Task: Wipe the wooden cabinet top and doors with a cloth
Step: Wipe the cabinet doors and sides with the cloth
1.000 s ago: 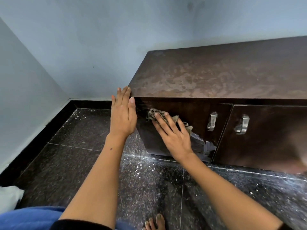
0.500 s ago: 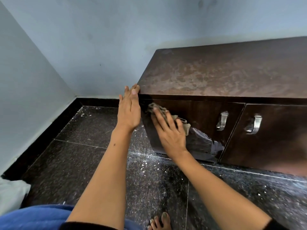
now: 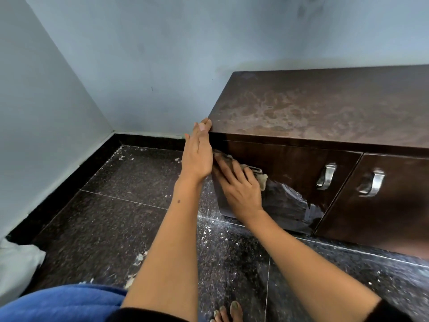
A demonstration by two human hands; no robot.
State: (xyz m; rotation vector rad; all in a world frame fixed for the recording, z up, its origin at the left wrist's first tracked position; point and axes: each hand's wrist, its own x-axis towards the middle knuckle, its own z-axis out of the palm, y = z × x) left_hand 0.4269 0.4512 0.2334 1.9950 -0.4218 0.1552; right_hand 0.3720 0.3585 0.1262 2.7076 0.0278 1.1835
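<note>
1. Right hand [image 3: 241,191]: fingers straight and flat, pressing the cloth [image 3: 255,174] against the left door [image 3: 290,173] near its upper left corner. Not curled round it, only pinning it. Keep the palm flat so pressure spreads evenly.
2. The cloth is bunched, with only a crumpled edge showing past the fingertips. I'd flatten it out for more contact per pass.
3. Left hand [image 3: 197,156]: fingers straight and together, tips touching the front left corner of the cabinet top [image 3: 325,108], holding nothing. Looks like a brace; fine to keep it there while the right hand pushes.
4. The door shows a wet, glossy patch to the right of the cloth and below it, running toward the bottom edge. Judgement: this door is partly done. Work in overlapping strokes along the grain, then go round the handle [image 3: 326,176].
5. The right door [image 3: 383,205] looks dry and its handle [image 3: 371,183] untouched. The top is blotchy and dull, so it likely needs a pass too.
6. Risk: white debris lies on the floor [image 3: 116,217] at the cabinet's foot. Keep the cloth off the tiles or it will drag grit across the veneer.
</note>
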